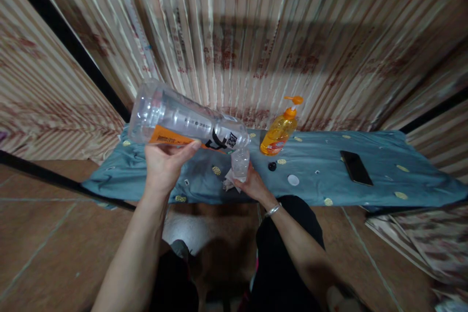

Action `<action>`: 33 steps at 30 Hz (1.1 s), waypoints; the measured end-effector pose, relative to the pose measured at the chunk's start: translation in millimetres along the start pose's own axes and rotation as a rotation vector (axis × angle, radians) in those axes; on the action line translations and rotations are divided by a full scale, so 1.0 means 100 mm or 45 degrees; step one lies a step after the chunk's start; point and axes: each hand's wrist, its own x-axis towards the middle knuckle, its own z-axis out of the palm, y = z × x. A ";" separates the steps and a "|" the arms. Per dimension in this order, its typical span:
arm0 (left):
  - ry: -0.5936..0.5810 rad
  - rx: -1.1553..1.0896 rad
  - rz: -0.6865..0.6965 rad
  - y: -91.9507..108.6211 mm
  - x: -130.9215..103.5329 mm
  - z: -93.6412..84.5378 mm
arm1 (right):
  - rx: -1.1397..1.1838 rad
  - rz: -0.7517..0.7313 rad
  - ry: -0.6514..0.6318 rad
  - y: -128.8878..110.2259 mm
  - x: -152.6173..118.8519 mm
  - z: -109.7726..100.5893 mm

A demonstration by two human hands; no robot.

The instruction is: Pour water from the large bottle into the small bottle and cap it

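Note:
My left hand (164,163) grips a large clear plastic bottle (186,119) with an orange label, tipped so its neck points right and slightly down. The bottle's mouth meets the top of a small clear container (240,163), which my right hand (252,183) holds upright low on the bench. Whether liquid is flowing between them I cannot tell. A crumpled pale cloth or tissue (229,183) lies beside the small container, partly hidden by my right hand.
On the blue patterned cloth (310,190) stands an orange pump bottle (280,131). A small black cap (272,166), a white disc (293,180) and a black phone (356,167) lie to the right. A striped curtain (234,34) hangs behind, with dark metal bars (73,44) at the sides.

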 end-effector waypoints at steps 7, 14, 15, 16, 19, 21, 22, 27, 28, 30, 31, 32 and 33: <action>0.008 -0.025 0.014 0.04 0.01 0.05 | -0.014 0.009 0.029 0.00 0.00 0.01; -0.011 0.009 0.022 0.06 0.01 0.06 | -0.017 -0.020 0.031 0.00 -0.01 0.00; -0.015 0.017 0.020 0.07 0.01 0.06 | -0.009 -0.021 0.024 0.00 -0.01 0.00; -0.014 0.021 0.020 0.07 0.01 0.06 | -0.003 -0.022 0.016 0.00 -0.01 0.00; 0.001 0.010 0.031 0.08 0.00 0.07 | -0.006 -0.024 0.013 0.03 0.00 0.00; 0.001 0.009 0.041 0.07 0.00 0.07 | -0.006 -0.031 0.019 0.05 0.00 0.01; -0.007 0.017 0.047 0.07 0.00 0.06 | -0.001 -0.034 0.022 0.06 0.00 0.01; -0.045 0.042 0.104 0.05 0.01 0.05 | 0.042 -0.034 0.002 0.07 0.01 0.01; -0.044 0.038 0.105 0.04 0.02 0.05 | 0.048 -0.036 -0.002 0.07 0.01 0.01; -0.032 0.029 0.089 0.05 0.02 0.06 | 0.050 -0.032 -0.006 0.07 0.01 0.01; -0.025 0.024 0.076 0.05 0.02 0.06 | 0.047 -0.024 -0.005 0.07 0.01 0.01; -0.019 0.019 0.067 0.05 0.02 0.07 | 0.045 -0.017 -0.007 0.06 0.01 0.01; -0.015 0.015 0.064 0.05 0.02 0.07 | 0.045 -0.013 -0.010 0.06 0.01 0.00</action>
